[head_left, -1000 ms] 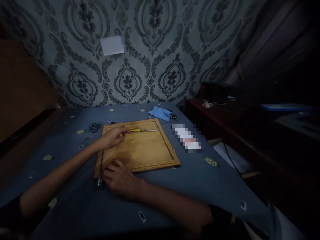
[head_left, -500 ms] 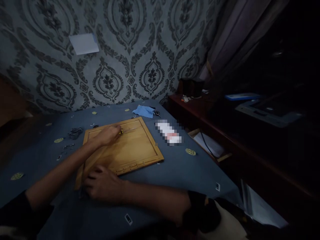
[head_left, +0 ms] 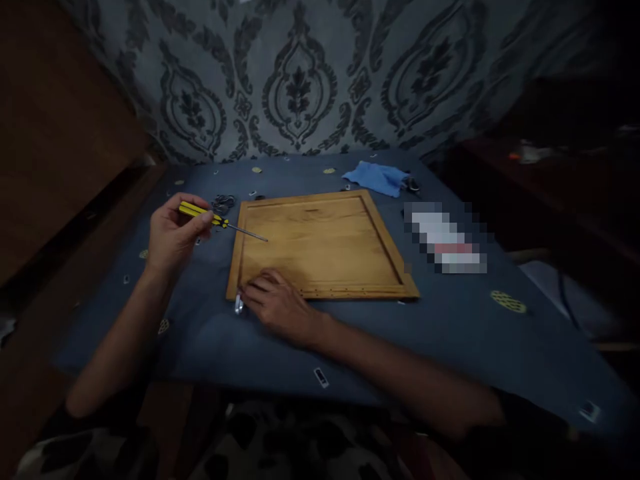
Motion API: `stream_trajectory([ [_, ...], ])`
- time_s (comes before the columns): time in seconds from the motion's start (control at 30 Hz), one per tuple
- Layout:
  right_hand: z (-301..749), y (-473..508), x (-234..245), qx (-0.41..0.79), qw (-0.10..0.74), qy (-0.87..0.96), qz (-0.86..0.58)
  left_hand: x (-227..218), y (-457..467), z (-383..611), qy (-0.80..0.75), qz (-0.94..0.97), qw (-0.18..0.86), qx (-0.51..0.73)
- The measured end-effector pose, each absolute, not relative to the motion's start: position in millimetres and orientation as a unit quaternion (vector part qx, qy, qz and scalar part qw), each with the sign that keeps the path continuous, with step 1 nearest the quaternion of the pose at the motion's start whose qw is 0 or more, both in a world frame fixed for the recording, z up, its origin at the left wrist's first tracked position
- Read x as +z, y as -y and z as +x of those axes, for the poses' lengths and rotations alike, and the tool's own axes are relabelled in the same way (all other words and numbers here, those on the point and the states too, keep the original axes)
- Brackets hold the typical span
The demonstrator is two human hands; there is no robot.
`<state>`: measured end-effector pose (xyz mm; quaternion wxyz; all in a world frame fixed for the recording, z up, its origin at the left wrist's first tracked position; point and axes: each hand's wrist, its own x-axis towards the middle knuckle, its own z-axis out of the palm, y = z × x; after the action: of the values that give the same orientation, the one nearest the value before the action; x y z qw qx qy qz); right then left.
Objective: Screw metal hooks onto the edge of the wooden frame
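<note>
A yellow and black screwdriver (head_left: 196,213) is gripped in my left hand (head_left: 170,237), raised beyond the left edge of a wooden panel (head_left: 320,243). Its metal shaft points right, and the tip shows over the panel. The panel has a raised frame and a row of small holes along its near edge; it lies flat. My right hand (head_left: 285,310) is at the near left corner, fingers bent around a small silver metal fitting, apparently a hinge (head_left: 239,305). Part of the fitting sticks out past the edge, and the rest is hidden under the fingers.
A blue cloth (head_left: 377,179) lies behind the panel, with a dark object at its right end. A blurred-out white item (head_left: 443,237) is to the right. Small dark pieces (head_left: 223,203) lie left of the panel on the blue tablecloth (head_left: 350,360). Patterned wall behind.
My left hand has lifted off the panel toward the left, bringing the screwdriver along. My right hand stays at the near left corner, where the silver fitting now shows. The camera view has shifted.
</note>
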<state>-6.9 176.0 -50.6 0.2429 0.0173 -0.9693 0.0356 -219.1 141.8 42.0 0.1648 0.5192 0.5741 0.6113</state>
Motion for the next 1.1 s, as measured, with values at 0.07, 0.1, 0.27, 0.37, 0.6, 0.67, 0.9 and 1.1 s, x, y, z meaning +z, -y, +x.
stream_trajectory([
  [0.07, -6.4, -175.0, -51.1, 0.031, 0.259, 0.965, 0.010, 36.7, -133.2, -223.9, -0.560, 0.487, 0.171, 0.648],
  [0.1, -6.2, -174.5, -51.4, 0.028, 0.268, 0.963, 0.009, 33.4, -130.7, -225.2, -0.552, 0.476, 0.176, 0.662],
  [0.27, -6.1, -173.4, -53.7, 0.020, 0.295, 0.955, 0.011, 19.1, -123.4, -223.0, -0.530, 0.449, 0.197, 0.691],
  [0.37, -5.9, -173.7, -53.6, 0.022, 0.302, 0.953, 0.007, 15.2, -117.6, -217.5, -0.530, 0.453, 0.198, 0.689],
  [0.6, -4.6, -175.2, -52.9, 0.026, 0.308, 0.951, 0.016, 9.7, -108.6, -208.3, -0.534, 0.509, 0.178, 0.651],
  [0.67, -4.5, -175.3, -53.1, 0.028, 0.305, 0.952, 0.014, 8.4, -108.3, -207.8, -0.529, 0.519, 0.181, 0.646],
  [0.9, -4.3, -174.6, -49.7, 0.049, 0.296, 0.954, 0.010, 7.1, -109.0, -208.5, -0.526, 0.532, 0.168, 0.642],
  [1.1, -3.5, -175.0, -48.7, 0.041, 0.292, 0.955, 0.008, 6.1, -108.0, -208.5, -0.535, 0.544, 0.155, 0.627],
])
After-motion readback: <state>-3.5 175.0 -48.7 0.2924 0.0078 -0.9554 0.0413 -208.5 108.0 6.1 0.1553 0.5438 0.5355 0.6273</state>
